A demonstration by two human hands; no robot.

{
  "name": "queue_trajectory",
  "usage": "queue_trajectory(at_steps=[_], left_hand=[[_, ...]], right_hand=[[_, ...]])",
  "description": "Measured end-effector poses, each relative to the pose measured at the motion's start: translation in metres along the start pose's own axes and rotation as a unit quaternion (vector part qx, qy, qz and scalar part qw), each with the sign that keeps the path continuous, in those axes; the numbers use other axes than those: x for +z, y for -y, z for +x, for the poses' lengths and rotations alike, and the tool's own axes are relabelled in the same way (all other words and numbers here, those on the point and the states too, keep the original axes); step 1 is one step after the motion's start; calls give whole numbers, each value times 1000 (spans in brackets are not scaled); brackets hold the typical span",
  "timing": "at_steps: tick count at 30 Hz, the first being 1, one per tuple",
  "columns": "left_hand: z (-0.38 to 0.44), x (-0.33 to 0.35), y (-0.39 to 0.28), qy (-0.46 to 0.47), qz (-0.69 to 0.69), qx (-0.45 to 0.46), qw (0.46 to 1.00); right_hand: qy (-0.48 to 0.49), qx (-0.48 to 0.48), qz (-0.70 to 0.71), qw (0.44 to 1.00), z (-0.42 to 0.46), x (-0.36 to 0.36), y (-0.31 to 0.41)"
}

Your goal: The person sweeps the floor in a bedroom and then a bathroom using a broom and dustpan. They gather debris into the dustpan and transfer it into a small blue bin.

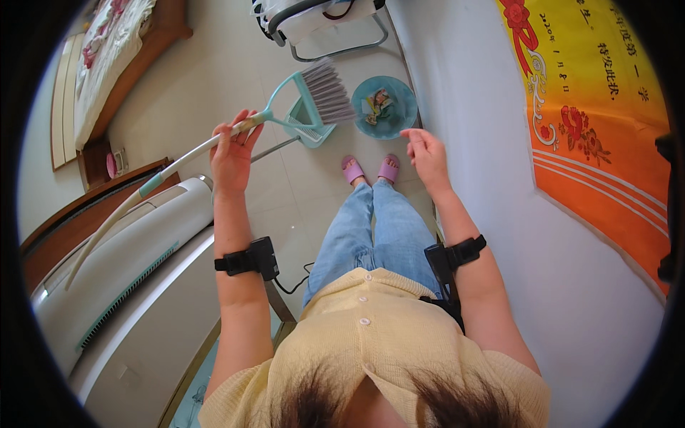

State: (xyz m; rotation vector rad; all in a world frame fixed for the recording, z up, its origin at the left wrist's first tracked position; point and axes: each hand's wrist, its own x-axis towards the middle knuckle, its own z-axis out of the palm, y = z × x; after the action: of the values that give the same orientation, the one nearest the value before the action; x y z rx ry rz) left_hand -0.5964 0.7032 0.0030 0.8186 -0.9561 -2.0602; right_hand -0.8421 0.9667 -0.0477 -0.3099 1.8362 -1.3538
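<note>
My left hand (233, 155) is closed around the pale handle of a broom (326, 93), just below its teal head. The broom is lifted upside down, its grey bristles up and away from me, its handle running back to the left. Behind it is a teal dustpan (309, 131). The dustpan's metal handle passes behind my left hand, and I cannot tell whether it touches. A round blue waste bin (385, 125) stands by the wall with crumpled wrappers (379, 104) inside. My right hand (425, 155) hovers on the near side of the bin with curled fingers, index finger extended, holding nothing visible.
A white wall (465, 134) with a yellow-orange poster (583, 160) bearing writing rises on my right. A metal-framed folding chair (342, 51) stands ahead. Far left is a wooden bed (128, 80); nearer is a long white appliance (139, 241) with a slatted vent. Pale tiles (278, 198) cover the floor.
</note>
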Motion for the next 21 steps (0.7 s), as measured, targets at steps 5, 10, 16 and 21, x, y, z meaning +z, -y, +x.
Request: queue_trajectory(at_steps=[5,10,16,21], left_hand=[[-15,-21,-19,37,-35,-17,999],[-19,-26,-26,46,-70,-13,996],[-16,-21,-28,43,-136,-3,990],[-16,-17,-26,57,-159,-11,986]], right_hand=[[153,154,117,969,6,18,-24],[262,248,214,908,-5,31,-21],[384,212,246,864,-27,69,7],[246,128,434,857,0,90,19]])
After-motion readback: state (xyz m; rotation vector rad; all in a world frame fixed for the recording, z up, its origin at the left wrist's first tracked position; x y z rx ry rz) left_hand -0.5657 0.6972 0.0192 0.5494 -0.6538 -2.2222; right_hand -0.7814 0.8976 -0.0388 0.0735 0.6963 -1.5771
